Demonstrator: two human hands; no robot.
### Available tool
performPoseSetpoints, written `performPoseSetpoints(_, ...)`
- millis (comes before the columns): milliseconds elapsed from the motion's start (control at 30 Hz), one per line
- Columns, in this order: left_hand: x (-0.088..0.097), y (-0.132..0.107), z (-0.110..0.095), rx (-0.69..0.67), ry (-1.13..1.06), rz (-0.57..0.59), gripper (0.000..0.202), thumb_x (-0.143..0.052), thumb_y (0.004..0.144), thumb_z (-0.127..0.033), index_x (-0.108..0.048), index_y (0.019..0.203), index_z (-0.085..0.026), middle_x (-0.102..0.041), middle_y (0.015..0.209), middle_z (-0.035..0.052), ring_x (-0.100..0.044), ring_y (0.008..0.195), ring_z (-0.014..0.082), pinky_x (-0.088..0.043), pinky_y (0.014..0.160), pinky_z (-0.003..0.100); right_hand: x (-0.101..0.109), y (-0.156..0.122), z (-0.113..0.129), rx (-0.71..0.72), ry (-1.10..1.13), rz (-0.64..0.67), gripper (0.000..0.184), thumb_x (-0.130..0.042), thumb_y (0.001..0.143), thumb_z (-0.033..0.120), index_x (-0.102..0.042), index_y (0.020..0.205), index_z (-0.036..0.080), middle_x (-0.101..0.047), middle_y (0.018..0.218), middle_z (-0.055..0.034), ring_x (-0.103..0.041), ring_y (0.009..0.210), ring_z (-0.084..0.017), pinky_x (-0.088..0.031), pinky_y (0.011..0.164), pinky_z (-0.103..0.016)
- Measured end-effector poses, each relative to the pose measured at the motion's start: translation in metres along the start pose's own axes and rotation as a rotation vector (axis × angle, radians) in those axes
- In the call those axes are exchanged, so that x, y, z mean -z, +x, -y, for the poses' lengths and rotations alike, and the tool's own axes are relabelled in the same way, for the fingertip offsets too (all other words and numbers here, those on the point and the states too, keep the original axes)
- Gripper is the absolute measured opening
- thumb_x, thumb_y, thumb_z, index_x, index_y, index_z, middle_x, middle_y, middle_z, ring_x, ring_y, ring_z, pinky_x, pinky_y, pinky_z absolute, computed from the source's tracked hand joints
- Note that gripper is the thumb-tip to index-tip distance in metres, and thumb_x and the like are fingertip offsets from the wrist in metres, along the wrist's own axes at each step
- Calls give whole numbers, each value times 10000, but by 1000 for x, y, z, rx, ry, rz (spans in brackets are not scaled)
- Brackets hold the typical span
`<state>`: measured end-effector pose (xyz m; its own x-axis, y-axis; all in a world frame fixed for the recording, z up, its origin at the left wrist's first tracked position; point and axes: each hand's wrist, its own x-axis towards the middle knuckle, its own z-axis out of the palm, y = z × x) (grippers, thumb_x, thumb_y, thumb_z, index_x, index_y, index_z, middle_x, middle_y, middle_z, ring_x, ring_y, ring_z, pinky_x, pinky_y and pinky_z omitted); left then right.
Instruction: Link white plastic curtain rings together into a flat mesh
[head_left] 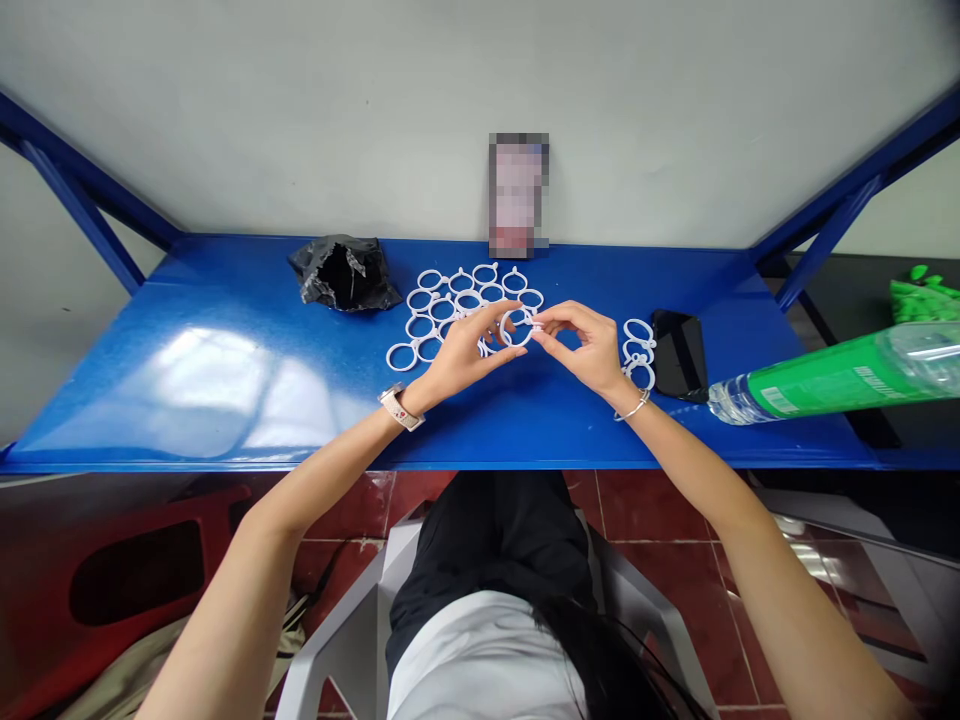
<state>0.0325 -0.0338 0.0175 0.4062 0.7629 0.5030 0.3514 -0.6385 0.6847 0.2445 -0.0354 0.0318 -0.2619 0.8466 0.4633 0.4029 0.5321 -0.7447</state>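
Note:
A white plastic ring (503, 338) with a small tab is held up between my two hands over the blue table. My left hand (471, 350) has its fingertips at the ring's top and its thumb at the lower edge. From the other side, my right hand (585, 342) pinches the small tab with thumb and forefinger. Several similar white rings (401, 357) lie in a cluster behind and to the left of my left hand, which partly hides them. A smaller group of white rings (639, 332) lies just right of my right hand.
A crumpled black plastic bag (315, 278) lies open at the back left. A blurred upright phone-like panel (518, 195) leans against the wall. To the right are a black phone (681, 355) and a green-labelled bottle (825, 378). Blue table braces (82, 215) flank both sides.

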Motion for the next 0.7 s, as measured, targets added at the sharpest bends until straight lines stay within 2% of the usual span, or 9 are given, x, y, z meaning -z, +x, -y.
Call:
performPoseSetpoints(200, -8, -3, 4, 22, -46, 62, 534, -675, 906, -523, -558, 1286, -166, -721, 1074, 102, -701, 888, 173, -577, 785, 289, -4, -3, 2, 80, 15, 64, 249, -649, 904, 500, -731, 949, 269, -751, 952, -51, -685, 755, -198, -611, 753, -386)
performPoseSetpoints(333, -9, -3, 4, -22, -58, 63, 486, -673, 920, -485, -563, 1265, -162, -712, 1139, 125, -710, 932, 180, -584, 782, 284, -6, -4, 1, 137, -2, 92, 197, -659, 918, 443, -728, 968, 265, -748, 947, -42, -681, 740, -180, -610, 742, -364)
performPoseSetpoints(567, -10, -3, 6, -66, -40, 41, 422, -674, 930, -432, -566, 1249, -177, -707, 1149, 112, -708, 943, 176, -594, 777, 284, -7, -4, -5, 372, -22, 39, 140, -681, 923, 290, -721, 1046, 236, -724, 923, -35, -653, 730, -156, -589, 665, -310)
performPoseSetpoints(700, -10, -3, 6, -83, -27, 31, 407, -679, 930, -400, -561, 1248, -176, -703, 1175, 115, -715, 933, 175, -596, 786, 286, -7, -3, -5, 398, -80, 28, 155, -678, 926, 292, -714, 1069, 246, -724, 949, -45, -663, 777, -173, -585, 641, -316)
